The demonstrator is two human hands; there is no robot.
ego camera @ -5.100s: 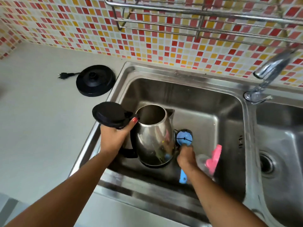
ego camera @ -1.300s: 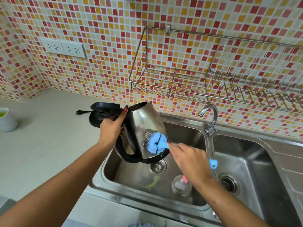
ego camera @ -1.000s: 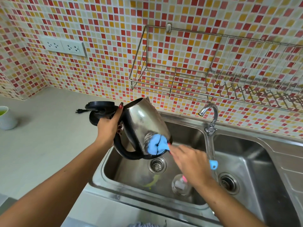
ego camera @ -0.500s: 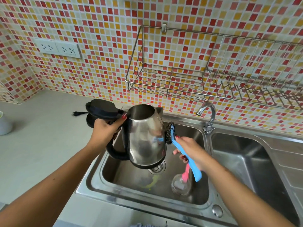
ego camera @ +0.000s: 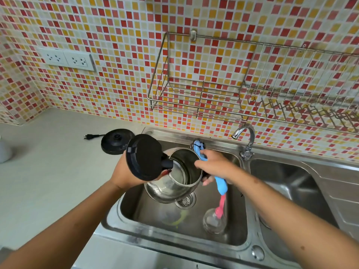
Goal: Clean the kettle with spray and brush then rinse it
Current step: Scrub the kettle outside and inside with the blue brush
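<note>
A steel kettle (ego camera: 171,189) hangs over the left sink basin (ego camera: 223,235), tilted so its open mouth faces me. Its black lid (ego camera: 143,157) stands flipped up. My left hand (ego camera: 124,173) grips the kettle at the handle, which is hidden behind the lid. My right hand (ego camera: 215,165) holds a blue-handled brush (ego camera: 220,184); the brush head (ego camera: 198,145) rests against the kettle's far rim. A clear spray bottle with a pink nozzle (ego camera: 217,216) lies in the basin, below the brush handle.
The kettle's black base (ego camera: 114,142) with its plug (ego camera: 87,136) sits on the counter left of the sink. A tap (ego camera: 245,140) stands between the two basins. A wire rack (ego camera: 196,96) hangs on the tiled wall. Wall sockets (ego camera: 67,60) are at upper left.
The kettle has turned from upright to mouth toward me. My right hand moved the brush from the kettle's side up to its far rim.
</note>
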